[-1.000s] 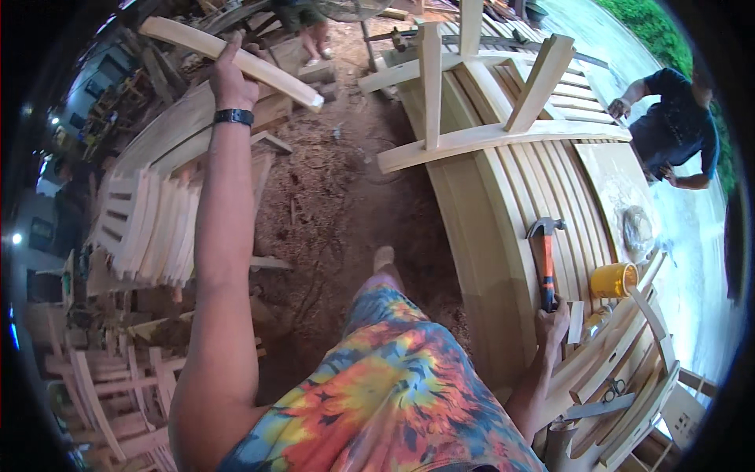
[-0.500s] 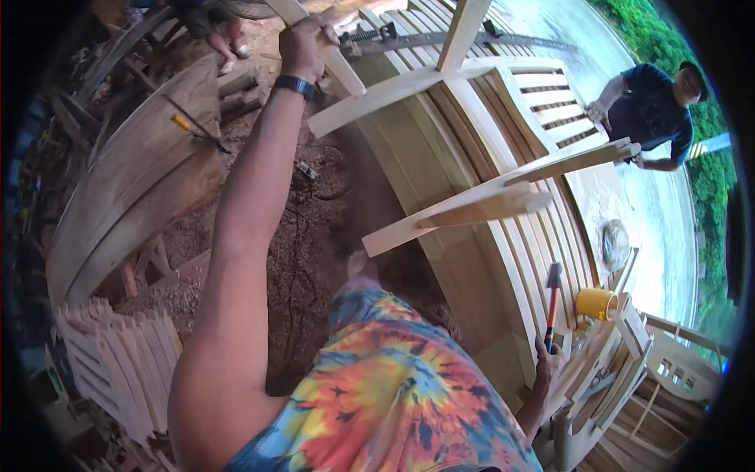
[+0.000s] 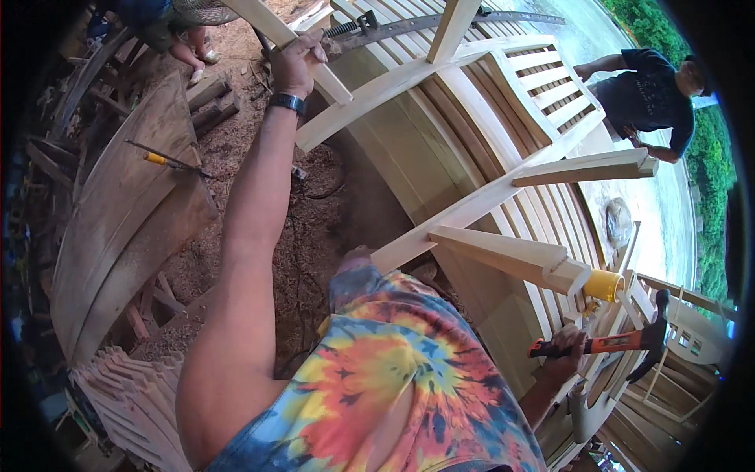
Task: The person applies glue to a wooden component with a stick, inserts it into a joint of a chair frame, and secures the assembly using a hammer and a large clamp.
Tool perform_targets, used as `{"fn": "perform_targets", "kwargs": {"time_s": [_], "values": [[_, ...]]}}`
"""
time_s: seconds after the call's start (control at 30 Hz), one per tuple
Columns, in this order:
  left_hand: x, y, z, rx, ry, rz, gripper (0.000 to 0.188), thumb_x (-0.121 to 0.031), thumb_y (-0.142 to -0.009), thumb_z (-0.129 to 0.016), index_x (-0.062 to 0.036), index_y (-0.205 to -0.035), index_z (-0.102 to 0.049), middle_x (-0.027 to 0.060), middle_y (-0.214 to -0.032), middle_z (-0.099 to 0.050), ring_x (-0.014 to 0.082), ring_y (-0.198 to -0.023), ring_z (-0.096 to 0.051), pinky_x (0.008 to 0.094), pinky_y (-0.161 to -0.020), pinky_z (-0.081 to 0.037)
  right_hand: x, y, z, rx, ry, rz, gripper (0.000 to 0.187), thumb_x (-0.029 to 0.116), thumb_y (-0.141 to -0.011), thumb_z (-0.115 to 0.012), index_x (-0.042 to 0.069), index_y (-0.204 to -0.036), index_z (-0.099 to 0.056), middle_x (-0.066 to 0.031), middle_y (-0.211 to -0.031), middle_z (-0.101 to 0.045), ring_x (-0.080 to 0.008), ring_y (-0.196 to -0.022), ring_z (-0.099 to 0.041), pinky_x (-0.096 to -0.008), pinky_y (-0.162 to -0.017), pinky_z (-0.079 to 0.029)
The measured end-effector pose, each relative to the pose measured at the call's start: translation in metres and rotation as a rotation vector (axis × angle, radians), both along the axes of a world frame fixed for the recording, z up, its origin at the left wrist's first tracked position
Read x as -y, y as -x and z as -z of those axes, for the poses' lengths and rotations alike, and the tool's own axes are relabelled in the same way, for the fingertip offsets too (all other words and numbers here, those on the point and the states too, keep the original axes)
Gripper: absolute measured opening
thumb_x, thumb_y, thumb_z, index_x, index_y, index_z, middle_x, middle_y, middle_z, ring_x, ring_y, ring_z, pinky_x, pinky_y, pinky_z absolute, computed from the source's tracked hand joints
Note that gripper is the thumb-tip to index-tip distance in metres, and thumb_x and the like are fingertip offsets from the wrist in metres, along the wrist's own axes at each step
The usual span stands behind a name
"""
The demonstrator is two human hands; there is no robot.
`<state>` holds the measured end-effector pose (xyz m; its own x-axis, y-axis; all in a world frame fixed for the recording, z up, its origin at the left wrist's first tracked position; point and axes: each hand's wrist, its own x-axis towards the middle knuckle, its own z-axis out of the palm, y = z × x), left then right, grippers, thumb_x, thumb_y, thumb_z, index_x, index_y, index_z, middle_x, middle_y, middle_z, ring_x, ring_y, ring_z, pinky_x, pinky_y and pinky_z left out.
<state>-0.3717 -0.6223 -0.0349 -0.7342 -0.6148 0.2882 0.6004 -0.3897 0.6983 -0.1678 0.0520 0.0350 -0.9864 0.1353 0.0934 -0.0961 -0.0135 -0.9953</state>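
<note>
My left hand [image 3: 296,68] is wrapped around a pale wooden leg [image 3: 333,84] at the far left of an unpainted wooden chair frame [image 3: 448,214]. Close beside that hand, a long metal bar clamp [image 3: 429,27] with a screw spring crosses the far side of the frame. In my right hand [image 3: 563,354], at the lower right, is a hammer [image 3: 617,343] with an orange and black handle. Its dark head points right, apart from the chair. Two thick legs [image 3: 503,256] of the frame stick out toward the right, and a slatted panel [image 3: 554,85] lies behind them.
Under the frame stands a slatted wooden bench [image 3: 515,315]. A yellow container [image 3: 603,285] and a clear bag [image 3: 618,216] sit at its right. A co-worker in a dark shirt [image 3: 641,90] stands at far right. Large boards [image 3: 126,212] lean left; shavings and a cord cover the floor.
The hammer has swung from upright to sideways, head to the right, as my right hand rose. The chair frame has tilted or shifted, its near legs moving lower right. My left hand keeps its hold.
</note>
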Motion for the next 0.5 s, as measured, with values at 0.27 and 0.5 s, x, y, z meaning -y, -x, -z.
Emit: {"fn": "perform_targets", "kwargs": {"time_s": [0.27,0.5], "values": [[-0.044,-0.009,-0.019,0.108,0.305,-0.047,0.013,-0.011,-0.084,-0.076,-0.0046,-0.075,-0.069,0.0033,-0.066,-0.064,0.0119,-0.058,-0.060,0.0265,-0.058,-0.048,0.051,0.062,-0.074,-0.161,-0.011,-0.410,0.038,0.035,-0.102,-0.056,0.009,-0.076,-0.047,-0.0022,-0.062,-0.042,-0.0140,-0.055,-0.041,-0.0280,-0.051,-0.038],[-0.076,0.020,-0.020,0.212,0.454,-0.045,0.020,-0.019,-0.082,-0.079,-0.0082,-0.069,-0.067,0.0002,-0.064,-0.063,0.0092,-0.057,-0.058,0.0244,-0.056,-0.043,0.117,0.136,-0.169,-0.188,-0.546,-0.240,0.022,0.023,-0.095,-0.070,0.006,-0.094,-0.058,0.0000,-0.064,-0.052,-0.0072,-0.050,-0.046,-0.0232,-0.044,-0.035]]}}
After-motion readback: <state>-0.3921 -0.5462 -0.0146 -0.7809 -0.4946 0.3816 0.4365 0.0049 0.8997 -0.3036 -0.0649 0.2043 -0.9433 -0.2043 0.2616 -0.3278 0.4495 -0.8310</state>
